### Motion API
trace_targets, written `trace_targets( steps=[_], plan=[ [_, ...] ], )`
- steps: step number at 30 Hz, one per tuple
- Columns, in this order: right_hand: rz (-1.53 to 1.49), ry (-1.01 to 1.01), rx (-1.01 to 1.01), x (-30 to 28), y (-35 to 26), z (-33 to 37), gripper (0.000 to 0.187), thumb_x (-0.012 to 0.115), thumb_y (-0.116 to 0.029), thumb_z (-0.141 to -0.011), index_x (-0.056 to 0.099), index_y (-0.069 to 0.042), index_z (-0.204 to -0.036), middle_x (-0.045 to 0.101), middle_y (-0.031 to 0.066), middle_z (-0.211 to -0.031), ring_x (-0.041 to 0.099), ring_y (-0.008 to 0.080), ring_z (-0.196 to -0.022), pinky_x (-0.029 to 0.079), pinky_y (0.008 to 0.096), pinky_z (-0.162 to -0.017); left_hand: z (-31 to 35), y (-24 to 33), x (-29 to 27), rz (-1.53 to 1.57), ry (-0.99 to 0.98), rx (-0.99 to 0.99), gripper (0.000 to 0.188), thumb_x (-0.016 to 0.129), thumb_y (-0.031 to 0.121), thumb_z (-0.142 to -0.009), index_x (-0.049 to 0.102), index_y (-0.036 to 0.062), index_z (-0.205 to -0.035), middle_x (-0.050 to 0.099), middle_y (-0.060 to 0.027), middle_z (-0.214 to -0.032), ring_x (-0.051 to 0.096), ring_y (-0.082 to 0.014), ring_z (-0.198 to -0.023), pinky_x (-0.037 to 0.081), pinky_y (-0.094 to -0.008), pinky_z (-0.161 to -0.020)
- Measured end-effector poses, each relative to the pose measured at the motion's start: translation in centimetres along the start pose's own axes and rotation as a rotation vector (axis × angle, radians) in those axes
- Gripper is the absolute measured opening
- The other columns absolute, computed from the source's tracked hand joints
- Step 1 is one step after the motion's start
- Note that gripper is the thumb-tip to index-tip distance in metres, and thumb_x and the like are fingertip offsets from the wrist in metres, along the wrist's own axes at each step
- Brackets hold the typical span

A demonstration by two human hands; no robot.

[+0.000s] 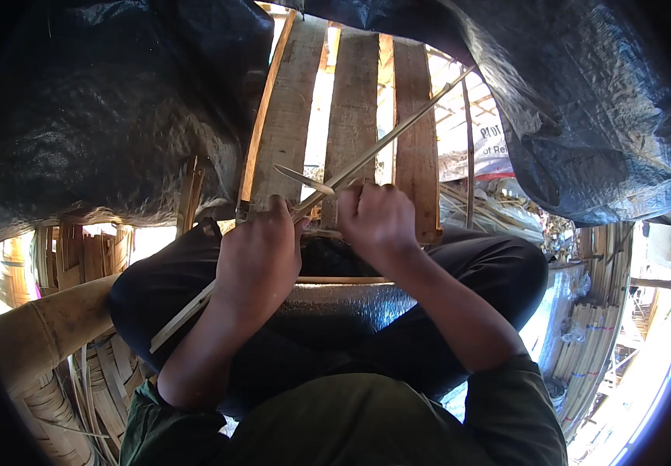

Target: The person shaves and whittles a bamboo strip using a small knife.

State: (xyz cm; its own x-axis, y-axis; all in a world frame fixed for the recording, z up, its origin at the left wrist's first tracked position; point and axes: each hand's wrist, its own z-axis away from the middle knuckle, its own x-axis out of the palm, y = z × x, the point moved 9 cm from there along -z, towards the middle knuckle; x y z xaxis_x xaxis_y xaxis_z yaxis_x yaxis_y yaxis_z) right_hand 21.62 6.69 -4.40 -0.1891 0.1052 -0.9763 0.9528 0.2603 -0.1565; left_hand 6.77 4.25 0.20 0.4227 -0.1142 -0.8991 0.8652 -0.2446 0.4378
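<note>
A long, pale bamboo strip runs slantwise from beside my left forearm up to the far right. My left hand is closed around it, with its lower end showing below the wrist. In my right hand is a knife; the fist hides its handle. The knife's thin blade points left and crosses the strip just beyond my left hand. Where the blade meets the strip, I cannot tell how deep it sits. Both hands are close together above my lap.
Wooden planks with gaps between them stretch away ahead. Dark plastic sheets hang at the left and right. A thick bamboo pole lies by my left knee. Bundled bamboo strips stand at the right.
</note>
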Motion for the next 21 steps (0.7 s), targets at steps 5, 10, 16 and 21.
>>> trace_targets(
  steps=[5,10,16,21],
  plan=[
    [0.682,0.424,-0.244,-1.5,3.2,-0.7,0.012,0.059,0.002,-0.079,0.052,-0.006,-0.072,0.048,0.0054,-0.063,0.048,0.0148,-0.051,0.038,0.0311,-0.039,-0.5,0.3,-0.3,-0.011,-0.029,-0.009,0.020,0.062,0.015,-0.095,0.054,-0.0026,-0.097,0.066,-0.0162,-0.069,0.071,-0.0316,-0.066,0.057,-0.0397,-0.058],
    [0.519,0.461,-0.369,-3.0,-2.0,1.0,0.018,0.063,-0.002,-0.085,0.051,-0.005,-0.072,0.049,0.0060,-0.065,0.047,0.0136,-0.052,0.038,0.0295,-0.038,-0.5,0.1,0.3,-0.055,-0.004,-0.016,0.017,0.063,0.012,-0.093,0.054,-0.0019,-0.097,0.066,-0.0159,-0.069,0.071,-0.0301,-0.066,0.057,-0.0383,-0.057],
    [0.634,0.566,-0.327,-3.5,-0.1,-0.5,0.020,0.064,-0.006,-0.086,0.050,-0.006,-0.072,0.047,0.0047,-0.061,0.046,0.0132,-0.048,0.038,0.0298,-0.037,-0.4,0.5,0.1,-0.088,-0.012,0.010,0.013,0.061,0.009,-0.093,0.054,-0.0011,-0.097,0.066,-0.0142,-0.069,0.071,-0.0285,-0.065,0.057,-0.0365,-0.057],
    [0.478,0.434,-0.219,-2.3,1.0,-0.8,0.019,0.065,-0.005,-0.083,0.050,-0.006,-0.072,0.047,0.0039,-0.059,0.048,0.0141,-0.046,0.039,0.0334,-0.035,-0.4,0.5,0.4,-0.111,-0.004,0.009,0.013,0.061,0.009,-0.093,0.054,-0.0015,-0.098,0.066,-0.0134,-0.069,0.071,-0.0280,-0.065,0.057,-0.0365,-0.057]
  ],
)
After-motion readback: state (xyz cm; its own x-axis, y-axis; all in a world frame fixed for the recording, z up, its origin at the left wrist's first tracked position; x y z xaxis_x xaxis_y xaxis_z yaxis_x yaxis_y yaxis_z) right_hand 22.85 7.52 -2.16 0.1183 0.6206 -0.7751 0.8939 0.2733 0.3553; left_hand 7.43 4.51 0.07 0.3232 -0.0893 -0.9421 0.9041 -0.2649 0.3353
